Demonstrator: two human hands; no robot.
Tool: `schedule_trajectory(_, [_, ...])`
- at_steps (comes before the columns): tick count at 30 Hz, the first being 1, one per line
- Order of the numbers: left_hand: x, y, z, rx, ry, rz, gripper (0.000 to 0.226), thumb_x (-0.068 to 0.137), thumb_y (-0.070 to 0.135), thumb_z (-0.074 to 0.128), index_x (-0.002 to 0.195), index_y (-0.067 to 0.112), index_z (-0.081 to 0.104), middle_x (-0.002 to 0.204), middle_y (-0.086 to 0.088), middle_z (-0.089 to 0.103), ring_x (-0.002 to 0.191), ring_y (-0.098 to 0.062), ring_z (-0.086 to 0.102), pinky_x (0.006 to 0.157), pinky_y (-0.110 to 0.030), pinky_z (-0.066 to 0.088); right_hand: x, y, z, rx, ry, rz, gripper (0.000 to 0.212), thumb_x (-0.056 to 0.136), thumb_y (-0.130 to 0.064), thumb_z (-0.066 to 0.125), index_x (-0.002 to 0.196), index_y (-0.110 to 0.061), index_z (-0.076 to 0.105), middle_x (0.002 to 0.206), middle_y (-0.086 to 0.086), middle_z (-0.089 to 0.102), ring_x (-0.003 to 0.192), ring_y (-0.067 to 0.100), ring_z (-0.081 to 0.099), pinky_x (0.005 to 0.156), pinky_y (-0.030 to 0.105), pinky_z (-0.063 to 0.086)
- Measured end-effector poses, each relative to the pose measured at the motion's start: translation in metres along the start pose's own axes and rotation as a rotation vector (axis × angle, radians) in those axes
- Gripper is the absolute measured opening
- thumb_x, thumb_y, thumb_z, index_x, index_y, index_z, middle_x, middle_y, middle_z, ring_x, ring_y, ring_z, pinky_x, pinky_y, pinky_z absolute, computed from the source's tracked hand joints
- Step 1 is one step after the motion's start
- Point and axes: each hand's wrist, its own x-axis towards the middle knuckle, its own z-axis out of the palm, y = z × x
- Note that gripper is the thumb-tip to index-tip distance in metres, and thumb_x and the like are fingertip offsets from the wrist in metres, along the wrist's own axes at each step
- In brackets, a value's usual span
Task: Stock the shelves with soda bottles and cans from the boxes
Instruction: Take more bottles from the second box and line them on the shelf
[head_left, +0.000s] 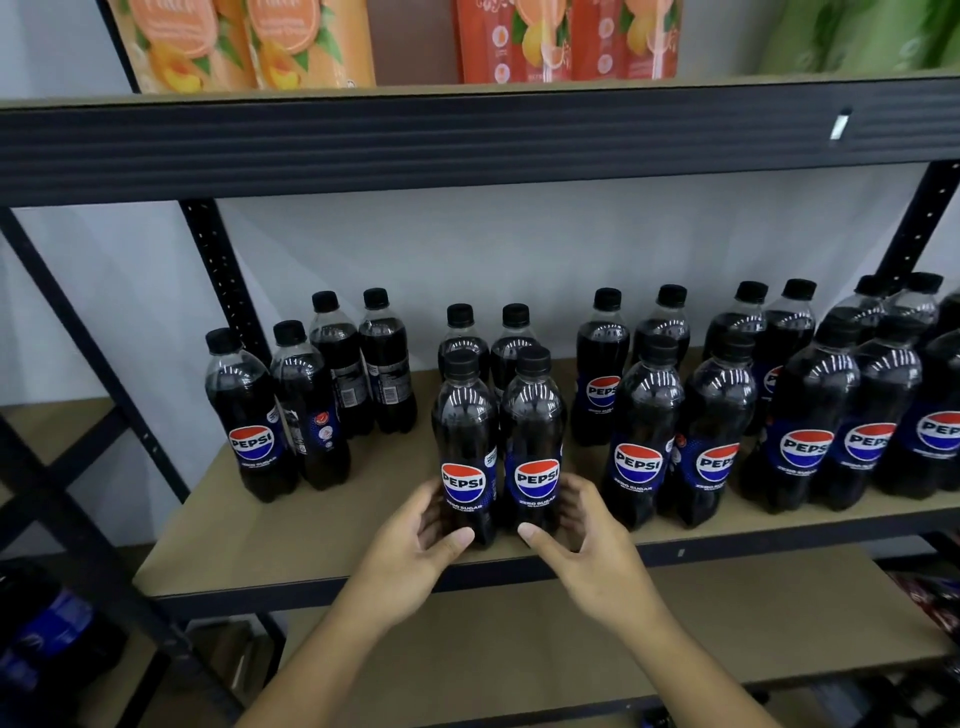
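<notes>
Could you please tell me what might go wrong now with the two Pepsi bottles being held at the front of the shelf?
1. The left front bottle and right front bottle, held low by the left hand and right hand, stand near the shelf board's front edge; a jerky release might tip them off.
2. Pushed back hard, they could knock the pair behind over.

Bare left hand (413, 551), right hand (589, 543)

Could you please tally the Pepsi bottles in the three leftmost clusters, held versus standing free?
Held: 2, left bottle in left hand, right bottle in right hand
Free bottles: 10
Total: 12
</notes>
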Motion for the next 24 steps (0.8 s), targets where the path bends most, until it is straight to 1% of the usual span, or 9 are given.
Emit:
schedule_trajectory(5, [-0.003,0.006,-0.008,0.012,-0.044,-0.001,0.068,0.093,0.015,0.074,0.150,0.031,0.042,0.142,0.019,0.060,0.135,0.000,0.052,0.118,-0.031,0.039,-0.001,-0.011,-0.005,0.002,-0.043,0.018,0.063,0.084,-0.044,0.081,0.135,-0.046,0.043,0.126,-0.032,0.060,0.122,-0.015,0.052,0.111,0.021,0.042])
schedule_trajectory(8, [-0.007,0.028,-0.012,-0.030,0.002,0.061,0.066,0.089,0.026,0.074,0.144,0.041,0.040,0.136,0.028,0.059,0.132,0.007,0.051,0.112,-0.017,0.040,0.000,-0.034,-0.015,0.058,-0.062,-0.004,0.062,0.088,-0.041,0.076,0.136,-0.052,0.038,0.127,-0.043,0.056,0.124,-0.016,0.051,0.112,0.022,0.041])
schedule_trajectory(10, [-0.006,0.051,-0.019,-0.045,0.092,0.138,0.066,0.087,0.032,0.070,0.145,0.039,0.041,0.131,0.036,0.058,0.129,0.012,0.051,0.105,-0.009,0.040,0.005,-0.057,-0.024,0.105,-0.055,-0.055,0.060,0.089,-0.044,0.070,0.137,-0.056,0.034,0.128,-0.051,0.049,0.127,-0.020,0.045,0.111,0.018,0.036])
schedule_trajectory(11, [-0.003,0.063,-0.023,-0.039,0.129,0.173,0.065,0.087,0.036,0.068,0.147,0.038,0.042,0.132,0.037,0.058,0.129,0.013,0.050,0.103,-0.007,0.041,0.008,-0.069,-0.027,0.126,-0.052,-0.085,0.061,0.089,-0.048,0.067,0.140,-0.054,0.034,0.131,-0.051,0.047,0.130,-0.021,0.042,0.111,0.016,0.034])
schedule_trajectory(13, [0.005,0.087,-0.033,-0.012,0.162,0.236,0.062,0.089,0.040,0.064,0.148,0.037,0.046,0.138,0.030,0.057,0.130,0.012,0.050,0.103,-0.007,0.041,0.017,-0.095,-0.035,0.147,-0.028,-0.144,0.064,0.090,-0.049,0.064,0.148,-0.046,0.036,0.141,-0.043,0.045,0.134,-0.019,0.037,0.111,0.015,0.032])
schedule_trajectory(14, [0.009,0.099,-0.037,0.001,0.164,0.272,0.058,0.092,0.039,0.063,0.147,0.035,0.047,0.140,0.026,0.057,0.130,0.011,0.050,0.106,-0.010,0.040,0.023,-0.107,-0.038,0.162,-0.019,-0.168,0.060,0.093,-0.045,0.063,0.148,-0.044,0.038,0.143,-0.038,0.045,0.134,-0.018,0.038,0.111,0.014,0.033])
schedule_trajectory(17, [0.027,0.130,-0.045,0.056,0.173,0.355,0.041,0.100,0.026,0.062,0.140,0.034,0.055,0.136,0.022,0.060,0.127,0.010,0.053,0.110,-0.016,0.041,0.045,-0.137,-0.046,0.159,-0.012,-0.169,0.053,0.100,-0.037,0.059,0.150,-0.039,0.042,0.145,-0.030,0.049,0.131,-0.017,0.043,0.110,0.013,0.035])
schedule_trajectory(21, [0.062,0.159,-0.059,0.245,0.197,0.384,0.036,0.100,0.029,0.064,0.134,0.038,0.060,0.131,0.024,0.062,0.122,0.010,0.056,0.109,-0.021,0.042,0.076,-0.164,-0.051,0.098,-0.021,-0.173,0.044,0.102,-0.044,0.055,0.145,-0.036,0.051,0.136,-0.025,0.059,0.123,-0.013,0.054,0.111,0.020,0.039])
schedule_trajectory(24, [0.092,0.176,-0.067,0.490,0.146,0.320,0.043,0.099,0.039,0.063,0.140,0.040,0.054,0.139,0.013,0.058,0.128,-0.002,0.053,0.101,-0.026,0.044,0.107,-0.179,-0.055,-0.032,-0.026,-0.146,0.042,0.101,-0.057,0.050,0.140,-0.043,0.055,0.138,-0.022,0.059,0.126,0.001,0.056,0.112,0.032,0.041])
